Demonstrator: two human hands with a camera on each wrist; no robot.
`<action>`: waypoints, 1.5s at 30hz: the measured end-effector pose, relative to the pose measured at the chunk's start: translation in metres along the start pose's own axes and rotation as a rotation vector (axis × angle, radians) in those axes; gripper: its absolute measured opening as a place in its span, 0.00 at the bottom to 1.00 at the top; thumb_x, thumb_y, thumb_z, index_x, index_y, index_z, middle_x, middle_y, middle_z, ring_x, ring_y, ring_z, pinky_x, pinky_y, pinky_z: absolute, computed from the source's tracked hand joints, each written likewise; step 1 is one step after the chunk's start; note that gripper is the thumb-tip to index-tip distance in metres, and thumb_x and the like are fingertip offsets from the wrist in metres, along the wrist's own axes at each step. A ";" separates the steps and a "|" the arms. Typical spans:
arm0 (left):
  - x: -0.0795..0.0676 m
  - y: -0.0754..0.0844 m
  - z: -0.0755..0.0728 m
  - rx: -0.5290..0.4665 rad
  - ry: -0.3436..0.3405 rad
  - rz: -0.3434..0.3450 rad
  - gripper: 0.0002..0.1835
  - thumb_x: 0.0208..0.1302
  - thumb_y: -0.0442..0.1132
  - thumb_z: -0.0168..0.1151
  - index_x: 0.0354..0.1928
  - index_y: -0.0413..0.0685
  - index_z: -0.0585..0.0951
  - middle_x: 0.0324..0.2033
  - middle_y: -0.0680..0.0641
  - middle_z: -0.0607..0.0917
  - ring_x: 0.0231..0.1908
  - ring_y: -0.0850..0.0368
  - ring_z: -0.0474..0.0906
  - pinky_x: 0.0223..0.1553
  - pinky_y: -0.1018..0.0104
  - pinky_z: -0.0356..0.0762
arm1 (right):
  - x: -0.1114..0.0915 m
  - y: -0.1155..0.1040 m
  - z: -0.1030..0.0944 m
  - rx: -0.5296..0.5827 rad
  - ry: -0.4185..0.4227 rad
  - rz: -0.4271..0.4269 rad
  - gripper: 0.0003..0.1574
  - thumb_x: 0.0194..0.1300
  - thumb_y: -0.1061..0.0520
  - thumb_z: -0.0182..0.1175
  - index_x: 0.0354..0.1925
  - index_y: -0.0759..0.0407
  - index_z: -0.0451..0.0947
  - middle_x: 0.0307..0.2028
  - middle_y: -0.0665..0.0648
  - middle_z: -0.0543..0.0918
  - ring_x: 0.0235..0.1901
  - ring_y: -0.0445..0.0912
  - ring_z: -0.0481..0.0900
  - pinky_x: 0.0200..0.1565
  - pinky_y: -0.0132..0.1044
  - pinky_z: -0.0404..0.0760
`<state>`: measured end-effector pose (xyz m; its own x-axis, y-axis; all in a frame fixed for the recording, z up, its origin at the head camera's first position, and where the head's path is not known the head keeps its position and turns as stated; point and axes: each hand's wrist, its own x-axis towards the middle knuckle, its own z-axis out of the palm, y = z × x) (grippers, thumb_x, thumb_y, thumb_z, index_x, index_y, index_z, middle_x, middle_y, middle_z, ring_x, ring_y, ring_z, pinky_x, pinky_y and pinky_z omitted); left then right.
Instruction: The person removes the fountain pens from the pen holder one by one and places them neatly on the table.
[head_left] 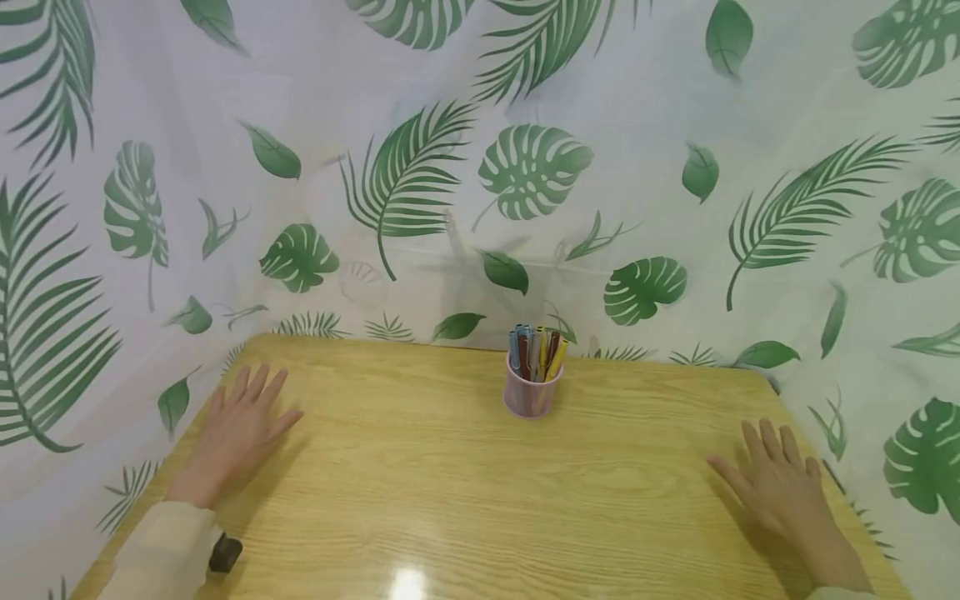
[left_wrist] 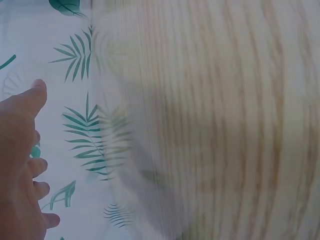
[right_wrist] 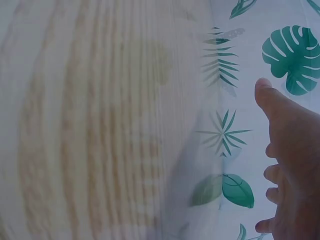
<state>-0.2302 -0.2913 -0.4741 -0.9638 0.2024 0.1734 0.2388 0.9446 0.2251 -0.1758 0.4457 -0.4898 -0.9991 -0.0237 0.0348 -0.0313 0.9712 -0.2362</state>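
Note:
My left hand (head_left: pixel 238 429) is over the left side of the wooden table (head_left: pixel 420 467), fingers spread and holding nothing. On the right side my right hand (head_left: pixel 783 483) is likewise spread, with its thumb pointing inward. Between the hands, toward the back edge, stands a pink mesh pen cup (head_left: pixel 529 398). Several pens and markers (head_left: pixel 534 352) in blue, brown, grey and yellow stick up out of it. Each wrist view has its own hand at the frame's side, the left hand (left_wrist: pixel 20 150) and the right hand (right_wrist: pixel 292 160), both apart from the cup.
A white curtain (head_left: pixel 555 283) printed with green leaves hangs behind the table and along both sides. A small black object (head_left: pixel 225 552) sits at the left sleeve's cuff (head_left: pixel 180 533). Light glares off the tabletop near the front.

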 end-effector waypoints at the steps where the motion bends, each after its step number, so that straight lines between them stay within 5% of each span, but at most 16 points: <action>1: 0.001 0.001 0.000 -0.001 0.004 0.001 0.42 0.79 0.62 0.49 0.78 0.36 0.60 0.76 0.25 0.55 0.76 0.23 0.43 0.68 0.20 0.43 | 0.000 -0.001 -0.001 0.001 0.000 0.001 0.58 0.79 0.30 0.43 0.78 0.75 0.43 0.74 0.85 0.42 0.72 0.82 0.33 0.58 0.88 0.38; 15: 0.018 0.023 0.006 -0.051 0.018 0.028 0.39 0.79 0.54 0.55 0.77 0.33 0.60 0.75 0.25 0.57 0.75 0.24 0.46 0.71 0.25 0.45 | 0.011 -0.024 -0.002 0.022 0.095 -0.068 0.54 0.80 0.35 0.48 0.76 0.79 0.48 0.72 0.87 0.49 0.72 0.83 0.40 0.59 0.85 0.50; 29: 0.040 0.076 0.018 -0.200 0.096 0.101 0.35 0.79 0.50 0.57 0.76 0.34 0.63 0.73 0.29 0.65 0.75 0.29 0.52 0.74 0.32 0.49 | 0.031 -0.073 -0.003 0.204 0.068 -0.106 0.51 0.82 0.38 0.46 0.76 0.80 0.47 0.73 0.84 0.51 0.72 0.79 0.47 0.64 0.80 0.52; 45: 0.072 0.137 0.031 -0.345 0.170 0.192 0.31 0.78 0.50 0.59 0.73 0.37 0.70 0.69 0.35 0.73 0.70 0.37 0.67 0.71 0.40 0.65 | 0.055 -0.124 0.002 0.340 0.094 -0.141 0.45 0.83 0.41 0.47 0.75 0.77 0.55 0.72 0.80 0.60 0.72 0.75 0.54 0.69 0.73 0.56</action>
<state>-0.2705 -0.1398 -0.4602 -0.8718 0.2936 0.3921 0.4654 0.7462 0.4760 -0.2267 0.3231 -0.4606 -0.9780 -0.1143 0.1748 -0.1914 0.8255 -0.5309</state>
